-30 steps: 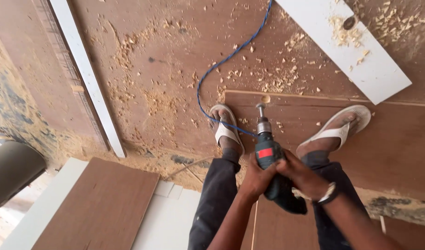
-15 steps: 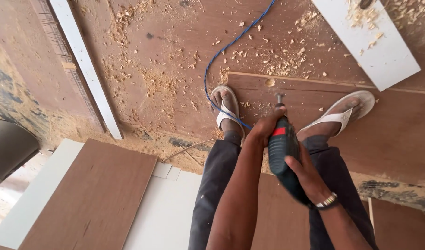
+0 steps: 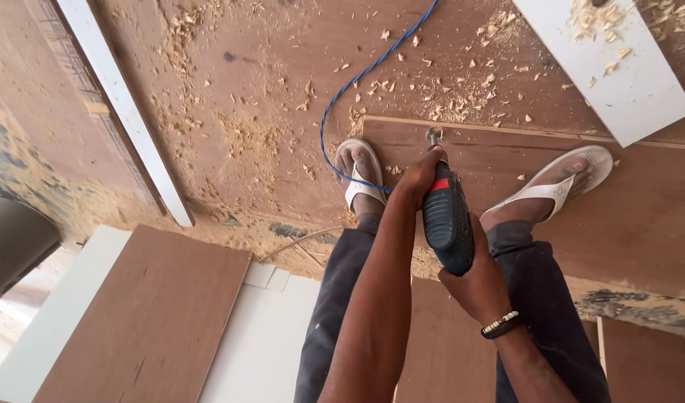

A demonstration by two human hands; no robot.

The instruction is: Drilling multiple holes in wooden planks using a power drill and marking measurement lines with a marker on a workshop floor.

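Plywood flooring (image 3: 268, 97) is filling most of the view, brown and strewn with pale wood shavings (image 3: 462, 97). A darker brown board (image 3: 641, 216) is lying on it at the right, and the person is standing on this board in white sandals (image 3: 555, 186), one foot at its left end and one nearer its middle. A second brown panel (image 3: 144, 321) is lying at the lower left over a white sheet (image 3: 264, 343). A white plank (image 3: 607, 67) is resting at the upper right corner, shavings heaped on it, and a long white strip (image 3: 126, 112) is running down the left side. A blue cable (image 3: 357, 82) is trailing from the top edge down to the left foot. The dark drill (image 3: 445, 216) is pointing down at the board's top edge, its bit touching the wood just beside the left corner. The left hand (image 3: 417, 179) is clenching around the drill's front. The right hand (image 3: 477, 283), wearing a beaded bracelet (image 3: 500, 324), is gripping the drill's rear handle.
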